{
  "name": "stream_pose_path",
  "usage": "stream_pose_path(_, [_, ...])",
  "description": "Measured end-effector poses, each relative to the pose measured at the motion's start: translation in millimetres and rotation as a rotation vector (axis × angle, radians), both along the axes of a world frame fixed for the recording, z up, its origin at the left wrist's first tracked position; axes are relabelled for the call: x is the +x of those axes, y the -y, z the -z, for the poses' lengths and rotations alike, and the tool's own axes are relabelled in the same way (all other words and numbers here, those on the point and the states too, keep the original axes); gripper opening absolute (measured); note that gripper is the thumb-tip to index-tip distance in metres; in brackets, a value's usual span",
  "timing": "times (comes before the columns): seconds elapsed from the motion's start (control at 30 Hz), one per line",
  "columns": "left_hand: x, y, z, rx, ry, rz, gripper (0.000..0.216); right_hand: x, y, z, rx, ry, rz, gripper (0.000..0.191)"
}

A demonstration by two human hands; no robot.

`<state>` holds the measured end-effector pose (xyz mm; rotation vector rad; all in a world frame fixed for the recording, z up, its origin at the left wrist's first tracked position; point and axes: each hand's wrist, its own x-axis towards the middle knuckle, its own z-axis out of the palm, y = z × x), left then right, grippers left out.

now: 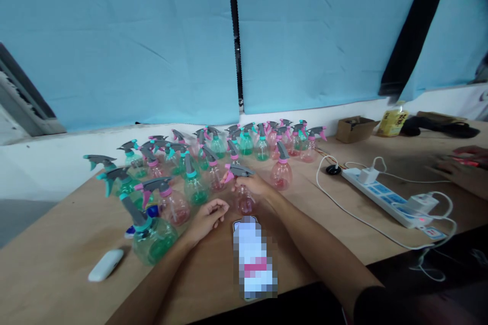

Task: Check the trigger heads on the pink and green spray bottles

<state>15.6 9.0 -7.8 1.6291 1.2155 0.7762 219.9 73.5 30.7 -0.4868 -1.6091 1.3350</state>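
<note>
Blue cloth (133, 45) across the back, above a brown tabletop (308, 246). On it, left to middle, a crowd of green and pink spray bottles (196, 190) with grey tops. Off to the right, a white power strip (383, 199), chargers plugged in; beyond that, a cardboard box (353, 132) near a yellow drink bottle (392, 122). At the far right, another person's hand (470, 175), blurred. At the crowd's near edge, roughly upright, a pink spray bottle (246, 205), right hand (253, 183) wrapped around its neck beneath the grey trigger. Just to its left, left hand (208, 219), fingers loosely curled, narrow gap to the thumb. Just nearer, a lit phone (251, 244), screen pixelated. Near the left edge, a rounded white case (105, 265).
</note>
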Motion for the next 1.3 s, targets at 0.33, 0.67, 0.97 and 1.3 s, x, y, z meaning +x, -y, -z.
stream_pose_path(0.33, [-1,-1,2.4,0.005,-0.004,0.003,0.037,-3,6,0.7,-0.048,-0.065,0.044,0.018])
stream_pose_path(0.67, [-1,-1,1.4,-0.002,-0.01,-0.013,0.038,-1,-15,27.5,0.067,0.043,0.522,0.018])
stream_pose_path(0.97, [0,0,-1.4,0.006,-0.018,0.025,0.036,21,-12,34.4,0.319,0.309,0.993,0.066])
stream_pose_path(1.3, [1,1,-2.7,0.013,-0.022,0.016,0.037,20,-18,42.3,0.555,0.33,1.058,0.072])
